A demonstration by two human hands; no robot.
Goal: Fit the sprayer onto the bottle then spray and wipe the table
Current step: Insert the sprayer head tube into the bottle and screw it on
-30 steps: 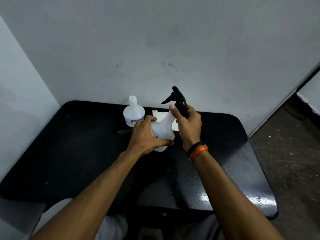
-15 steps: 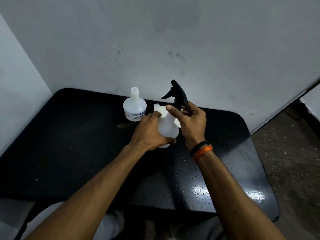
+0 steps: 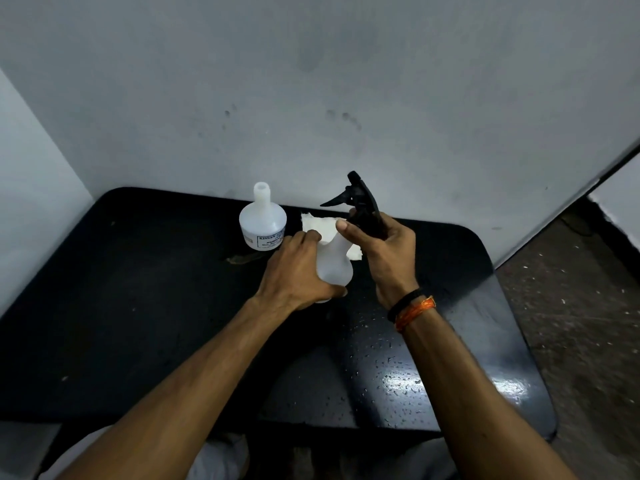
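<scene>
Water droplets (image 3: 391, 368) speckle the near right of the black bench (image 3: 138, 306). Above its middle, the left hand (image 3: 294, 271) wraps the white bottle (image 3: 334, 263), fingers closed around its body, while the right hand (image 3: 388, 251) clasps the black sprayer (image 3: 360, 206) at its neck. Behind lie a white cloth (image 3: 318, 225) and a second, uncapped bottle (image 3: 262, 221).

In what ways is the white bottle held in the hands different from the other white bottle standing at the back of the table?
The held bottle is gripped by the left hand, while the back bottle stands free on the table. The held bottle carries the black sprayer, gripped by the right hand; the back bottle's neck is open. The back bottle shows a printed label; none shows on the held bottle. Both are white plastic and stand upright.
</scene>
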